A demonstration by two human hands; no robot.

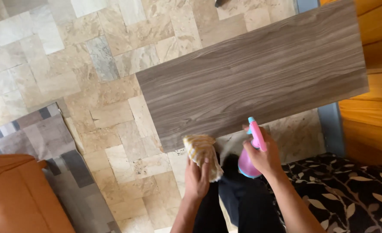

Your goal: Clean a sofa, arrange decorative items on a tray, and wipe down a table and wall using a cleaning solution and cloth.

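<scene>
My left hand (196,177) grips a crumpled yellow-and-white striped cloth (201,153), held just off the near edge of a grey-brown wooden table top (251,73). My right hand (264,155) is wrapped around a pink spray bottle (248,166) with a pink trigger and a blue nozzle tip (252,120). The nozzle points toward the table's near edge. Both hands hover in front of my dark trousers (236,203). The table top looks bare.
Beige stone tiles (113,64) cover the floor. A grey patterned rug (48,142) lies at the left, beside an orange seat (14,194). A dark leaf-patterned cushion (350,194) sits at the lower right, with orange wood panelling (378,64) along the right.
</scene>
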